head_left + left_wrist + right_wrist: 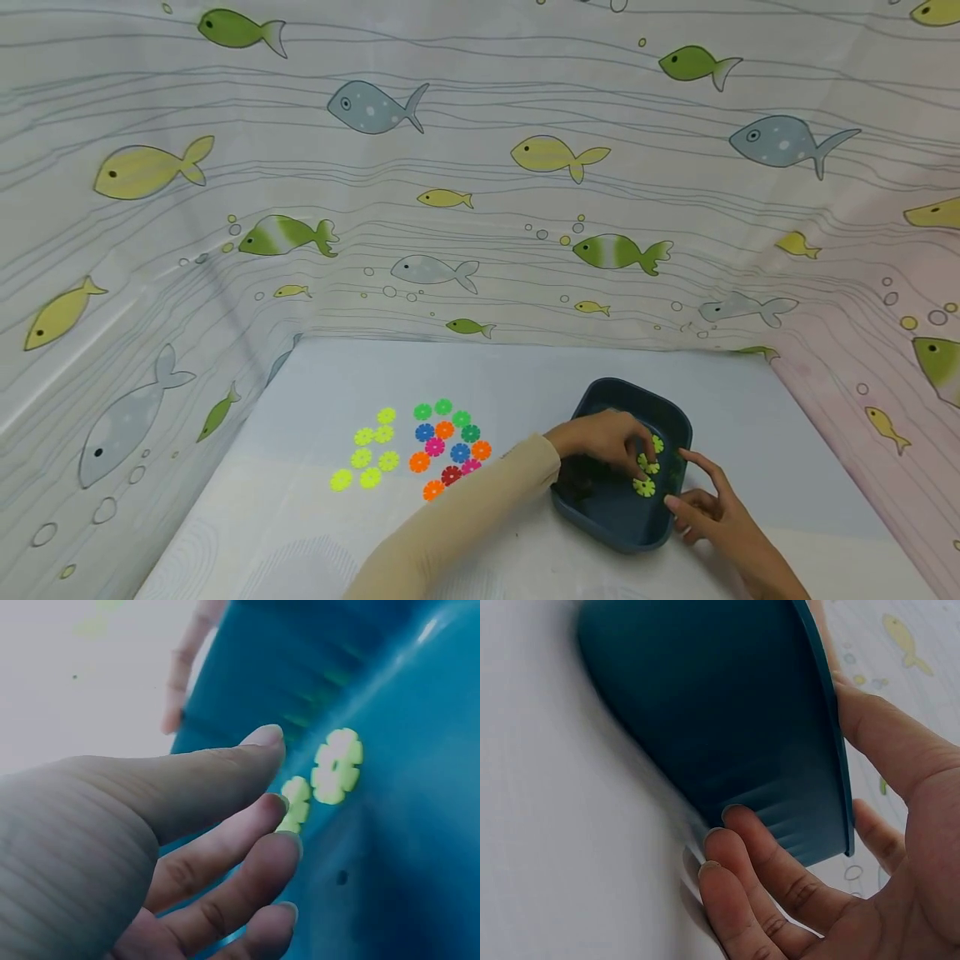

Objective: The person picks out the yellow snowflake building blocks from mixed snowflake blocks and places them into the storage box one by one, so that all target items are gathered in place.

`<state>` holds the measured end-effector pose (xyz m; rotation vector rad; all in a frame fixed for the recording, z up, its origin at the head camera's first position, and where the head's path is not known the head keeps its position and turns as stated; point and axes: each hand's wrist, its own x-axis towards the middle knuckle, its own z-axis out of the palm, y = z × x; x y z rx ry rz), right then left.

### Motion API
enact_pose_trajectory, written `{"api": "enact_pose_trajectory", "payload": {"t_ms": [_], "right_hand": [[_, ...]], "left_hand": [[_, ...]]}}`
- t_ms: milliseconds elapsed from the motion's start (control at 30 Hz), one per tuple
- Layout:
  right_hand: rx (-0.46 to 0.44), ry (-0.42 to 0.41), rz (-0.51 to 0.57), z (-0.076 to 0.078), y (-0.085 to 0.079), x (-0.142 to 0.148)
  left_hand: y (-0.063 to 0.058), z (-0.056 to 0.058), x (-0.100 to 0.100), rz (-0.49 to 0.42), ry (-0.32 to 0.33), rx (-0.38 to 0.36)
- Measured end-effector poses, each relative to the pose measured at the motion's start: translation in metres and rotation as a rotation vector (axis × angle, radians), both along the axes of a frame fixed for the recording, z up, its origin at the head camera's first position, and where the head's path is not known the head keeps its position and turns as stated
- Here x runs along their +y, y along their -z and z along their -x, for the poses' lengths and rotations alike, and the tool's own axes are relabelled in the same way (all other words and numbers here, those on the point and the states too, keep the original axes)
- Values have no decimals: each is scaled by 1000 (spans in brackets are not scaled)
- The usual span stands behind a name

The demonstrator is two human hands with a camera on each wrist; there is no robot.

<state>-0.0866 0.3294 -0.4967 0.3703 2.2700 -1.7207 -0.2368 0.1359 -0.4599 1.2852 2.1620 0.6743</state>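
A dark blue plastic basin (617,518) stands on the white table, with several yellow flower-shaped discs (644,487) inside along its right side. My left hand (611,437) reaches into it, fingers bent down over the discs. In the left wrist view, the thumb stands apart from the fingers; one yellow disc (295,802) lies partly hidden at the fingertips and another yellow disc (337,766) lies just beyond. My right hand (716,517) holds the basin's right side. In the right wrist view, its thumb is at the rim and fingertips (739,817) are against the outer wall.
Left of the basin lie a group of yellow flower discs (362,458) and a mixed group with green, blue, orange, pink and red discs (445,430). My left sleeve (465,517) passes close to the mixed group. A fish-patterned curtain (495,233) encloses the table's back and sides.
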Motion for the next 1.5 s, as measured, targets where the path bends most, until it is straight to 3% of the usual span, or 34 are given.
{"api": "enact_pose_trajectory", "payload": {"t_ms": [133,433,867,1067,1500], "right_hand": [[0,8,-5,0,0,0],[-4,9,-7,1,-1,-2],[-13,6,-32,0,0,-1],[-5,2,-7,-2,0,-2],[-8,2,-13,-1,-2,-3]], "left_hand": [[-10,0,-7,-47,1,5],[-20,3,-29,-198,14,-23],[-27,14,-75,-296,-88,-86],[-27,16,-96,-324,-108,-76],[-10,17,-146,-318,-172,-76]]}}
